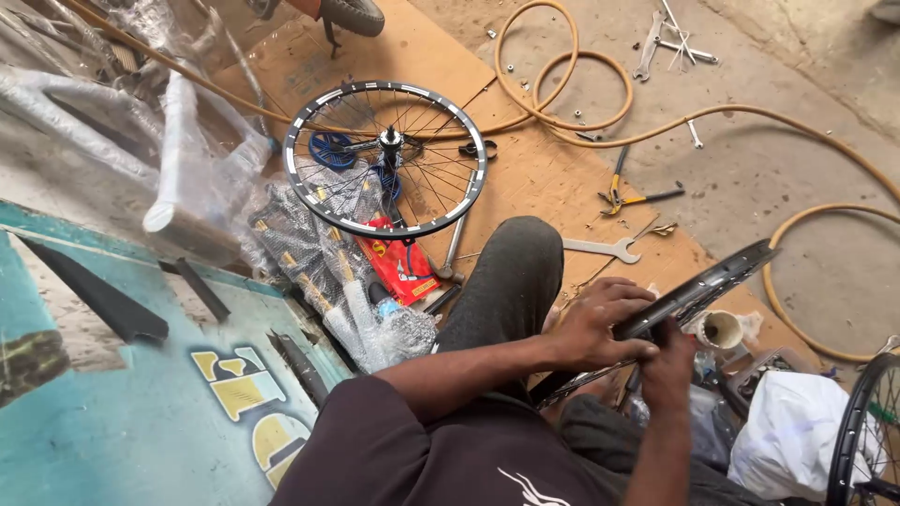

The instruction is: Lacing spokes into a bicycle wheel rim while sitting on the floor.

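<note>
1. Left hand (600, 323) was wrapped over the black wheel rim (698, 290), fingers curled on its outer edge. Right hand (667, 361) was closed on the same rim from below, just beside the left; couldn't tell what the fingertips pinched.
2. Rim sat across the person's lap, tilted, far end pointing up and to the right over the cardboard sheet (553, 178). Thin spokes ran from it near the knee.
3. Handling call: metal hoop, stiff, looked light. Smooth painted wall, likely slick, so grip the edge lips, not the flat. Spokes seemed bendable; keep hold off them.
4. Just right: white plastic bag (783, 431), a white tube end (720, 330), part of another black wheel (858, 431).
5. Mid floor: open-end spanner (605, 248), yellow-handled pliers (623, 195), red packet (403, 267) among bubble-wrapped parts.
6. Further: complete spoked wheel (386, 159) propped up, well apart from the hands. Tan hose (562, 84) looped across the floor beyond.
</note>
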